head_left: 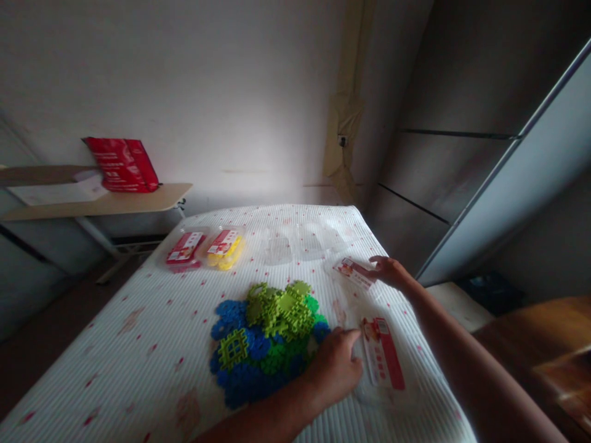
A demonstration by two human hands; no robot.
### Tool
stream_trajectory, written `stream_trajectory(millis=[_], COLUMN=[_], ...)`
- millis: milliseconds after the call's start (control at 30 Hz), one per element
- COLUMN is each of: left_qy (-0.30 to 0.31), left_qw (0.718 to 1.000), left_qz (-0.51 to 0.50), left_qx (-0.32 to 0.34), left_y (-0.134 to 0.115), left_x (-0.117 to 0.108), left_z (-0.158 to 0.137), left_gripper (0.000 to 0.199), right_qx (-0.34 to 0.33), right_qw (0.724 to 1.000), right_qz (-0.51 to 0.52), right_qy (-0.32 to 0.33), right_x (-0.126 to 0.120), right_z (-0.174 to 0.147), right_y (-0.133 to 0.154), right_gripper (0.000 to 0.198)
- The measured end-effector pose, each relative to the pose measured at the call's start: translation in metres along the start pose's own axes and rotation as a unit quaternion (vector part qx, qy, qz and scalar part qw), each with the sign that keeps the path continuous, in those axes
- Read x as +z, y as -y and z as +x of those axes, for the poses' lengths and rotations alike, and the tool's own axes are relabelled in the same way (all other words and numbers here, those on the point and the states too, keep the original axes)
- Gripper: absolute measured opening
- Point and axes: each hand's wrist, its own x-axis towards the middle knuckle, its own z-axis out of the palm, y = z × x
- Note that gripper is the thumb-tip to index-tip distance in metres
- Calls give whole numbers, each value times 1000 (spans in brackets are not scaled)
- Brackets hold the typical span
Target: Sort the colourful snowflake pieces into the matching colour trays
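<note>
My left hand (338,362) is beside a clear plastic lid (410,369) with a red and white label, its thumb and index finger apart at the lid's left edge. Whether it touches the lid I cannot tell. Farther off, my right hand (391,271) grips the right edge of a second clear labelled lid (351,275), thumb over the label. Left of my left hand lies a heap of plastic building pieces: yellow-green ones (281,307) on top, blue ones (244,381) around and below, darker green ones (277,357) between. My left forearm covers the heap's near edge.
Two closed clear boxes stand at the far left of the cloth-covered table (152,320), one with red pieces (184,251), one with yellow pieces (225,251). Clear plastic trays (279,246) lie at the back. Beyond are a side desk (173,195), a red bag (122,165) and a cabinet (443,166).
</note>
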Motion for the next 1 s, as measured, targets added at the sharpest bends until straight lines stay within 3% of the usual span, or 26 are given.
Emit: stream_trajectory(millis=[167, 500, 667, 800, 1000], left_qy=[2, -6, -11, -10, -14], left_qw=[1000, 1000, 1000, 1000, 1000], left_qz=[-2, 1, 0, -14, -24], left_qx=[1, 0, 2, 4, -3], left_y=[0, 1, 2, 2, 2], left_x=[1, 2, 3, 2, 3], left_z=[0, 0, 0, 0, -1], left_gripper=[48, 45, 45, 49, 51], right_qx=[-9, 26, 55, 55, 63], right_qw=[998, 978, 945, 903, 874], right_qz=[39, 196, 319, 421, 475], right_qy=[-47, -68, -40, -58, -85], right_x=[-8, -24, -32, -39, -42], right_z=[0, -18, -30, -41, -65], right_y=[-13, -23, -12, -4, -2], right_gripper=[26, 22, 34, 44, 44])
